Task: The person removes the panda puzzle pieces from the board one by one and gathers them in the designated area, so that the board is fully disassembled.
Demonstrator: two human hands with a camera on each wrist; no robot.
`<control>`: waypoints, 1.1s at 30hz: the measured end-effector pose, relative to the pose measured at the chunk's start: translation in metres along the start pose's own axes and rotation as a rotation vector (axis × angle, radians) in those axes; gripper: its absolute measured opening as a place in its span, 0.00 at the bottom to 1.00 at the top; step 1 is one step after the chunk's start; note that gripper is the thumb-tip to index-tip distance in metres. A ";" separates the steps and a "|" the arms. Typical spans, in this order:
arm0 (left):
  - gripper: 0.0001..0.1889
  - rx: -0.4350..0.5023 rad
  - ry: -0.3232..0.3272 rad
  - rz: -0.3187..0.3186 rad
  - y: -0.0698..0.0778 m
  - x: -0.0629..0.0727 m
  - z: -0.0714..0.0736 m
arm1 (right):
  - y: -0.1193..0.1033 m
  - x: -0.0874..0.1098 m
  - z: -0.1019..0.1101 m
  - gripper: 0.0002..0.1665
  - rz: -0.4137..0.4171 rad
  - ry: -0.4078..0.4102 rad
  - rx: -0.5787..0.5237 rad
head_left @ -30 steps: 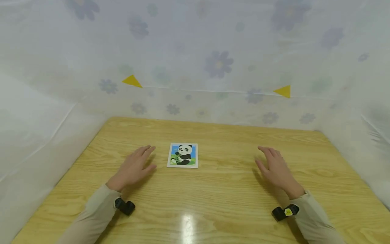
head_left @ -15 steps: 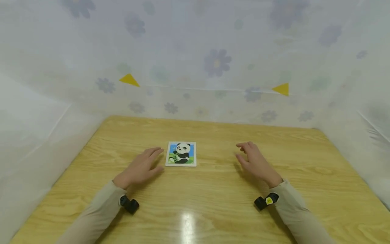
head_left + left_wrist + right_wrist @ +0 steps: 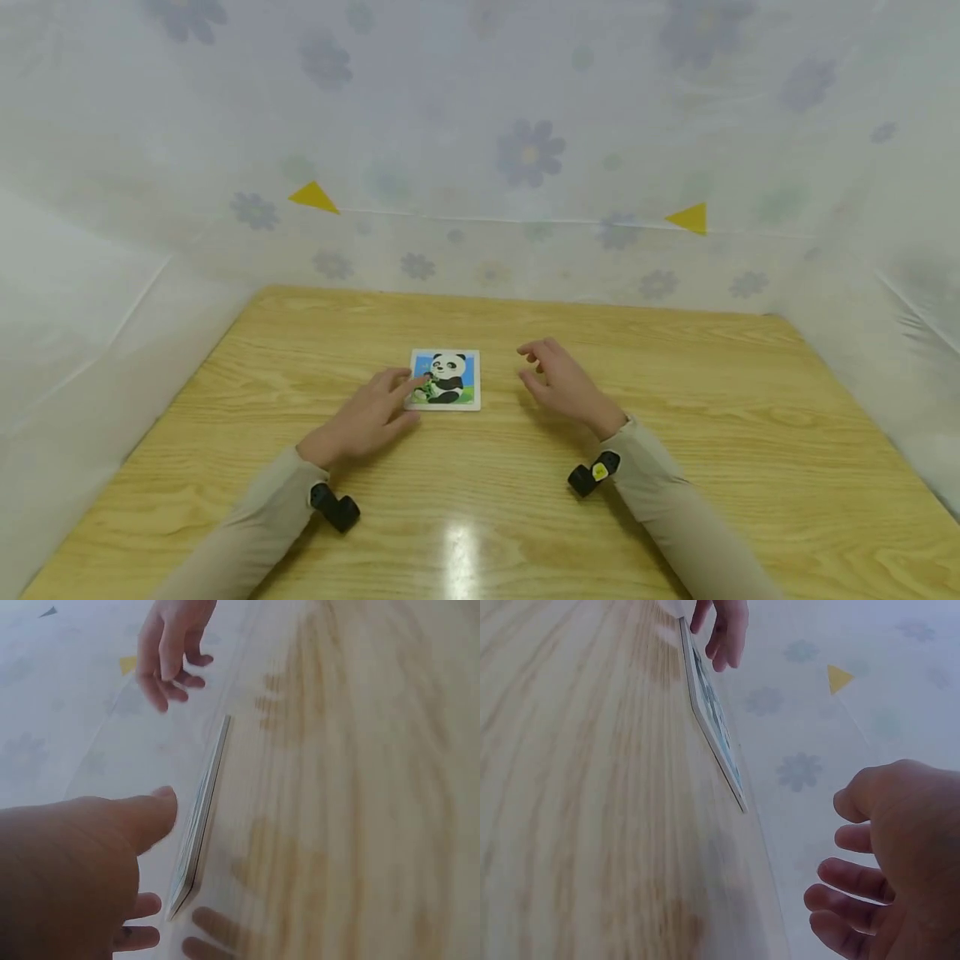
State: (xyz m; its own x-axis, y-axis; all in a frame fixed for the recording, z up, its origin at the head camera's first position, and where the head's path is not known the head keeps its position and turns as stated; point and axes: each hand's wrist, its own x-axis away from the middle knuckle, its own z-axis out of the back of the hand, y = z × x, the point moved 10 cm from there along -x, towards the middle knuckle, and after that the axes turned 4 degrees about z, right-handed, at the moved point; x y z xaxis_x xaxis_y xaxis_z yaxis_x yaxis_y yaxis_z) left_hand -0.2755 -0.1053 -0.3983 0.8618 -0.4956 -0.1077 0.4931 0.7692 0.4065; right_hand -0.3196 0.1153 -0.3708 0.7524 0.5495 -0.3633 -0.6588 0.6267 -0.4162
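Observation:
A thin square panda picture puzzle [image 3: 456, 385] with a white border lies flat on the wooden table [image 3: 480, 475]. My left hand [image 3: 366, 418] is at its left edge, the index finger reaching over the picture and the thumb near the lower left corner. Its fingers are extended and grip nothing. To the right of the puzzle, a short gap away, my right hand [image 3: 566, 385] hovers with loosely bent fingers and nothing in them. In the left wrist view the puzzle [image 3: 201, 817] appears edge-on, beside the left thumb [image 3: 154, 817]. From the right wrist, its picture side [image 3: 714, 712] shows at a slant.
White flower-printed sheeting [image 3: 532, 154] hangs behind the table and along both sides. Two yellow triangles [image 3: 315, 197] are on the back sheet. A small black camera [image 3: 335, 507] is strapped at the left wrist, another black camera [image 3: 592, 475] at the right.
Both hands have moved inward toward the puzzle. The right hand has come a long way left, its fingers bending more. The left index finger now overlaps the picture.

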 end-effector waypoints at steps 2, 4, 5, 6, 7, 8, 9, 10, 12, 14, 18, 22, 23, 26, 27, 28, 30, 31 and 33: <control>0.30 -0.013 -0.001 -0.009 0.001 0.001 -0.002 | -0.004 -0.007 -0.007 0.21 0.002 -0.013 -0.010; 0.30 -0.013 -0.001 -0.010 0.001 0.001 -0.004 | -0.008 -0.014 -0.014 0.20 0.002 -0.026 -0.024; 0.30 -0.016 0.001 -0.010 0.001 0.001 -0.004 | -0.010 -0.018 -0.017 0.20 0.005 -0.032 -0.031; 0.30 -0.014 0.001 -0.012 0.002 0.001 -0.004 | -0.012 -0.021 -0.020 0.20 0.008 -0.038 -0.034; 0.30 -0.011 -0.001 -0.011 0.002 0.001 -0.004 | -0.014 -0.024 -0.023 0.19 0.009 -0.042 -0.042; 0.31 -0.005 -0.004 -0.008 0.001 0.001 -0.005 | -0.016 -0.027 -0.026 0.19 0.015 -0.044 -0.043; 0.31 0.002 -0.007 -0.006 0.001 0.001 -0.005 | -0.018 -0.030 -0.029 0.19 0.021 -0.046 -0.047; 0.31 0.003 -0.006 -0.007 0.001 0.001 -0.005 | -0.019 -0.033 -0.032 0.18 0.022 -0.052 -0.053; 0.31 0.006 -0.008 -0.003 0.001 0.000 -0.005 | -0.023 -0.038 -0.037 0.17 0.028 -0.064 -0.060; 0.31 0.009 -0.007 0.004 0.000 0.000 -0.005 | -0.027 -0.044 -0.043 0.17 0.036 -0.080 -0.077; 0.31 -0.009 -0.003 -0.004 0.001 0.000 -0.005 | -0.036 -0.055 -0.052 0.16 0.050 -0.104 -0.112; 0.29 -0.014 -0.005 -0.011 0.001 0.000 -0.006 | -0.041 -0.065 -0.061 0.16 0.069 -0.115 -0.100; 0.29 -0.013 -0.005 -0.010 0.001 0.000 -0.006 | -0.041 -0.067 -0.064 0.16 0.071 -0.120 -0.097; 0.27 -0.017 -0.001 -0.012 0.000 0.000 -0.007 | -0.042 -0.074 -0.072 0.16 0.074 -0.130 -0.094; 0.27 -0.019 0.000 -0.013 0.000 0.000 -0.007 | -0.041 -0.077 -0.074 0.16 0.069 -0.138 -0.093; 0.26 -0.021 0.000 -0.014 0.000 0.000 -0.007 | -0.041 -0.079 -0.076 0.16 0.068 -0.141 -0.095; 0.26 -0.028 0.001 -0.013 0.000 -0.001 -0.007 | -0.041 -0.082 -0.079 0.16 0.062 -0.144 -0.093; 0.26 -0.029 -0.001 -0.011 0.001 -0.001 -0.007 | -0.040 -0.084 -0.080 0.16 0.056 -0.148 -0.095; 0.26 -0.033 -0.006 -0.006 0.000 -0.001 -0.008 | -0.039 -0.088 -0.084 0.16 0.052 -0.156 -0.098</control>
State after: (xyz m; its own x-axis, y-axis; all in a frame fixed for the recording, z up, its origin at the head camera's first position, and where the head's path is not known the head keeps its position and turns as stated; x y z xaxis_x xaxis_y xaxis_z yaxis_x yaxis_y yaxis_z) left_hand -0.2752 -0.1018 -0.4054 0.8584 -0.5022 -0.1046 0.5016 0.7792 0.3757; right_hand -0.3595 -0.0040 -0.3928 0.7029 0.6636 -0.2560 -0.6879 0.5424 -0.4824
